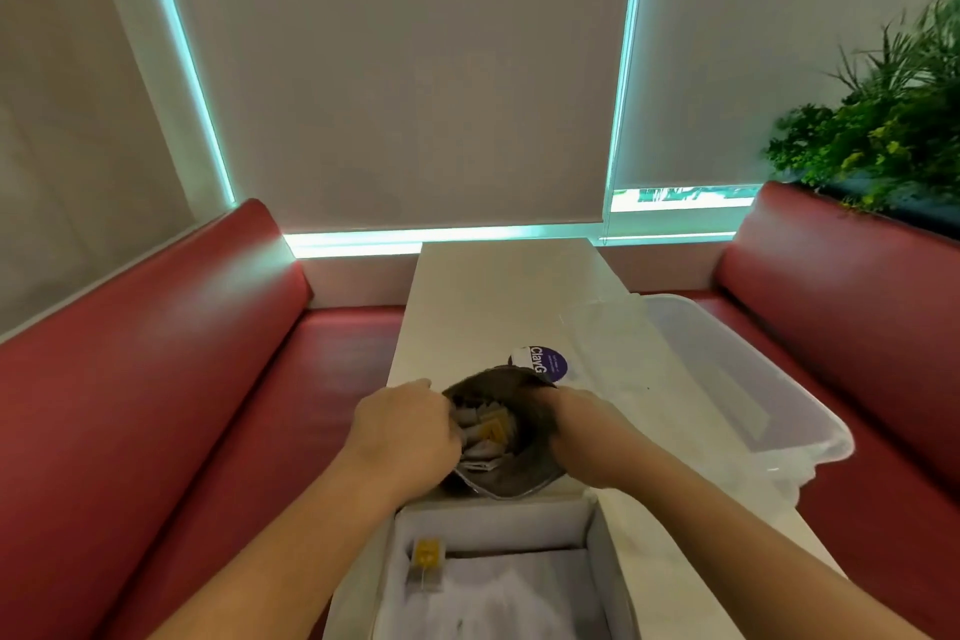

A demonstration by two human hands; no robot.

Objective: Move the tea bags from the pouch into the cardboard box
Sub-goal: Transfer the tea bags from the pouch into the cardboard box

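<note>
Left hand [410,431] fingers inside pouch [498,476] mouth at frame center, on tea bags [488,431]. Right hand [582,431] clamps pouch's right rim. Cardboard box [605,556] below, open, w/ one yellow-tagged bag [427,559] lower left. All on bench [467,307].

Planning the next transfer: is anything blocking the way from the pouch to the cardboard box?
Nothing visible does. The pouch sits just beyond the open cardboard box, whose top is uncovered. The left hand and right hand hold the pouch open.

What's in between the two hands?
In the head view, the open brown pouch sits between the left hand and right hand, with tea bags showing inside it.
</note>
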